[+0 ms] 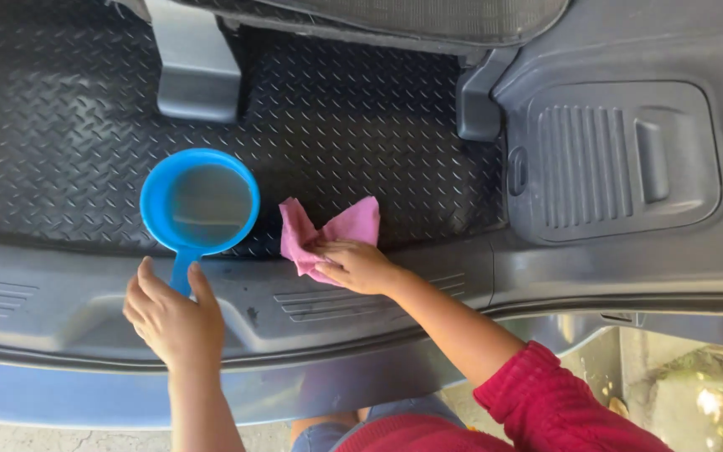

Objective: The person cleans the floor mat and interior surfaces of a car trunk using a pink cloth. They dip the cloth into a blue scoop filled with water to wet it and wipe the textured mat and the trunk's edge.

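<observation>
Left fingers (148, 280) around blue dipper (200, 205) handle.

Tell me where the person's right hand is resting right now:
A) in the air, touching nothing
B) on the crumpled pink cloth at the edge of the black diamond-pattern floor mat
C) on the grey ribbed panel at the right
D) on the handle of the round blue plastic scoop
B: the right hand presses on the crumpled pink cloth, while the left hand is at the round blue plastic scoop handle.
</observation>
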